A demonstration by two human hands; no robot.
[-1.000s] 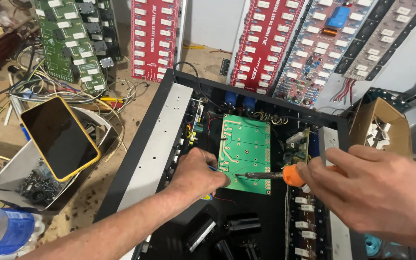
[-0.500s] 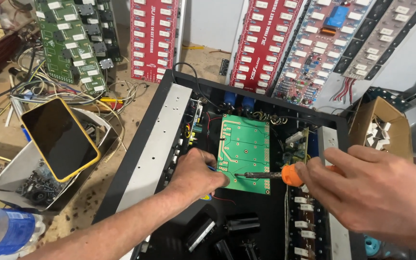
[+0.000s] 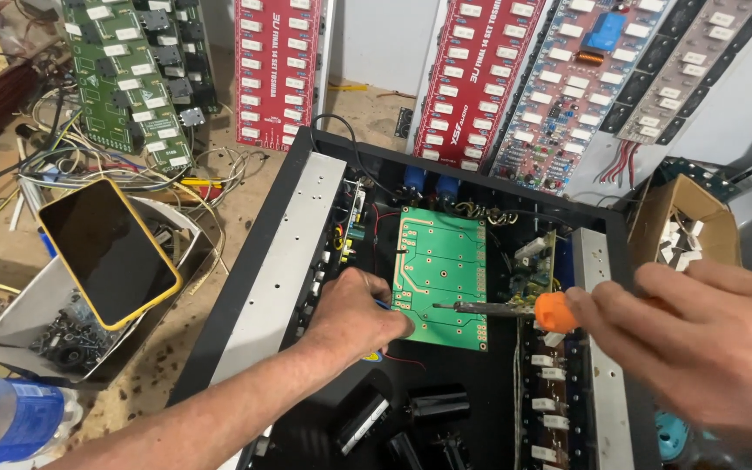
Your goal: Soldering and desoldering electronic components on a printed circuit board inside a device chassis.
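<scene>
A black metal chassis [image 3: 245, 287] lies open on the bench with a green circuit board [image 3: 442, 261] inside it, solder side up. My left hand [image 3: 354, 313] rests at the board's lower left corner, fingers curled on its edge. My right hand [image 3: 698, 339] grips an orange-handled screwdriver [image 3: 515, 308] whose shaft lies level across the board's lower part, tip pointing left toward my left hand. Black cylindrical capacitors [image 3: 411, 418] sit in the chassis below the board.
A phone in a yellow case [image 3: 106, 252] lies on a white box of small parts [image 3: 36, 339] at the left. Red and green circuit boards [image 3: 280, 61] lean at the back. A small cardboard box [image 3: 681, 218] is at the right, a blue bottle [image 3: 2, 418] at the bottom left.
Hands and screwdriver stay at the board's lower edge; only slight shifts show between the frames.
</scene>
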